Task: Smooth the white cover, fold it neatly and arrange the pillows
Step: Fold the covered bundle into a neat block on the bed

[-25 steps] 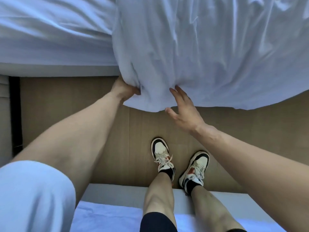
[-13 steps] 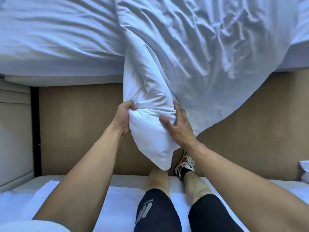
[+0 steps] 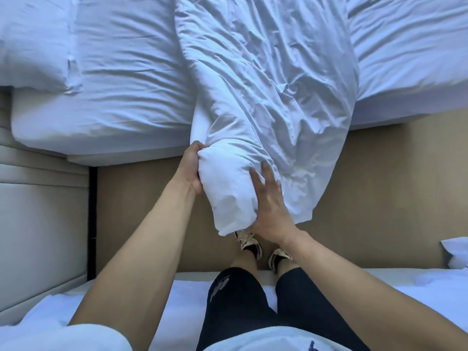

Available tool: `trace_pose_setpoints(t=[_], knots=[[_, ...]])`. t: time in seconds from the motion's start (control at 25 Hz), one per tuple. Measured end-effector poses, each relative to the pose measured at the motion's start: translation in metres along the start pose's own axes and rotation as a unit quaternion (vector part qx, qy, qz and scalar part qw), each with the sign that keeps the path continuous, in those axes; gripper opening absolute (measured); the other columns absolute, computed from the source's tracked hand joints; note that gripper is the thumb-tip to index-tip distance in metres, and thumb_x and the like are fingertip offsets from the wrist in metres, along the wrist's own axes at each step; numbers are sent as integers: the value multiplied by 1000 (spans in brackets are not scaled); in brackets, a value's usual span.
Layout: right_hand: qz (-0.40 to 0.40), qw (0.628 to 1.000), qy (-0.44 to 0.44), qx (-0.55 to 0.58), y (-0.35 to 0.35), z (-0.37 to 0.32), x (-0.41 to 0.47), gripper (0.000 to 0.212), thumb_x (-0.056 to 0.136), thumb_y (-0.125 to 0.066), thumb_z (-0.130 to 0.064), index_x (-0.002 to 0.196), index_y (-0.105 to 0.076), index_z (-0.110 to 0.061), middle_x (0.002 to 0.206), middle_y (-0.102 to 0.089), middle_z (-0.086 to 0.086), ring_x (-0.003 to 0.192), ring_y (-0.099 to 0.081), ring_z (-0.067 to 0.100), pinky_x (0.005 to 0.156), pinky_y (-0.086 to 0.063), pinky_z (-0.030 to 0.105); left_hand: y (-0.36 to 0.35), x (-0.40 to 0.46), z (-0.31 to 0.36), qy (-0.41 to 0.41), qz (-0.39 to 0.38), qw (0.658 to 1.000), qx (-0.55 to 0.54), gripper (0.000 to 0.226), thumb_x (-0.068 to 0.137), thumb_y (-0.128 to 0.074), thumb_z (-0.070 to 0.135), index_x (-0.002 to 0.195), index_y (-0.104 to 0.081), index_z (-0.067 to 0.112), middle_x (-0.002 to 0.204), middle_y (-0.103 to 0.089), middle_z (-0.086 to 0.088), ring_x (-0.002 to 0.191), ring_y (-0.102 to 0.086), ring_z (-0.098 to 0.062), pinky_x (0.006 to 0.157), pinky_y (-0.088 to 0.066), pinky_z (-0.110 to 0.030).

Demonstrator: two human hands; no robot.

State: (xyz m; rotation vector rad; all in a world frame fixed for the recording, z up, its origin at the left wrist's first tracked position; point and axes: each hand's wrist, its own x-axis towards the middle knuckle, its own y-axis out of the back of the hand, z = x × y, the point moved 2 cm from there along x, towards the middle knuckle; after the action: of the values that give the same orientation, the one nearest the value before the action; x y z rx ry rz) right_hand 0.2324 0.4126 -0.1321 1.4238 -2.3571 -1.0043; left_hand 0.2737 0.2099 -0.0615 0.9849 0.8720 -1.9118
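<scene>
Head view: white cover [image 3: 266, 97] corner bunched between left hand [image 3: 190, 168] and right hand [image 3: 272, 211].

left hand's [image 3: 190, 166] fingertips are buried in the cover [image 3: 266, 102]; the cover hides the toes of both shoes [image 3: 249, 243].

You have one view only, from the camera on your head. It looks steeply down and forward across the gap of floor [image 3: 379, 173] to the bed [image 3: 121, 107], which fills the top of the frame. Your forearms, knees and shoes [image 3: 249, 243] sit close below the lens, nearer than that bed.
</scene>
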Motion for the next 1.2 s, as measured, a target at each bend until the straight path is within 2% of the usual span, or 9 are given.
trace_pose_setpoints(t=[0.2,0.36,0.44,0.56,0.72,0.8,0.88,1.04,1.2], knots=[[75,986,-96,117,44,-13,67,85,79,-75,-19,154,-37,-33,126,-66,-2,105,-60,14,87,-44,26,-15,-25,34,-18,18,998,50,33,91,-47,26,76,-72,11,75,-73,-4,73,-72,-25,66,-58,-30],[30,996,-75,38,57,-26,72,40,83,-63,-15,120,-66,-29,81,-61,-8,80,-58,20,70,-39,27,2,-34,34,-132,85,976,151,62,88,-67,48,137,-55,12,134,-64,-9,115,-65,-24,92,-54,-40],[-1,999,-51,-3,58,-32,70,33,83,-60,-14,111,-68,-29,81,-64,-3,78,-57,21,68,-39,30,6,-42,13,-349,136,808,455,101,79,-71,65,155,-28,16,156,-35,-10,143,-37,-28,113,-36,-47],[-27,999,-38,-6,70,-43,78,25,85,-56,-12,103,-68,-25,87,-72,-1,79,-63,23,66,-44,32,8,-51,-40,-470,62,375,797,119,66,-74,69,161,-17,25,166,-13,-21,154,-5,-44,115,-6,-75],[-42,996,-79,14,76,-49,81,34,83,-62,-13,116,-63,-23,86,-70,1,79,-63,24,65,-48,34,-11,-21,-25,-560,146,175,796,38,96,-58,8,134,-56,6,129,-64,-25,131,-54,-44,108,-30,-75],[-22,989,-129,63,74,-47,81,49,80,-71,-20,126,-54,-24,93,-69,2,86,-64,24,68,-47,32,-22,-11,0,-570,129,173,793,23,79,-71,-3,99,-66,6,81,-66,-13,82,-70,-34,88,-57,-53],[9,979,-162,121,72,-47,79,66,78,-78,-30,134,-44,-25,100,-67,1,93,-63,23,74,-46,33,-31,-9,17,-567,76,229,787,35,53,-80,-2,76,-57,10,58,-51,-6,48,-53,-26,51,-49,-31],[131,980,-110,104,61,-36,44,99,76,-80,-50,154,-25,-26,146,-49,-1,129,-49,20,110,-41,42,-48,-21,44,-516,107,408,746,36,56,-82,19,78,-54,11,61,-54,-3,48,-51,-27,46,-34,-27],[135,968,-199,-73,49,-2,13,135,68,-83,-60,161,10,-29,169,-9,4,157,-12,25,124,-2,60,-87,-53,105,-528,184,474,680,23,79,-62,30,83,-45,15,70,-49,0,59,-41,-26,57,-33,-33]])
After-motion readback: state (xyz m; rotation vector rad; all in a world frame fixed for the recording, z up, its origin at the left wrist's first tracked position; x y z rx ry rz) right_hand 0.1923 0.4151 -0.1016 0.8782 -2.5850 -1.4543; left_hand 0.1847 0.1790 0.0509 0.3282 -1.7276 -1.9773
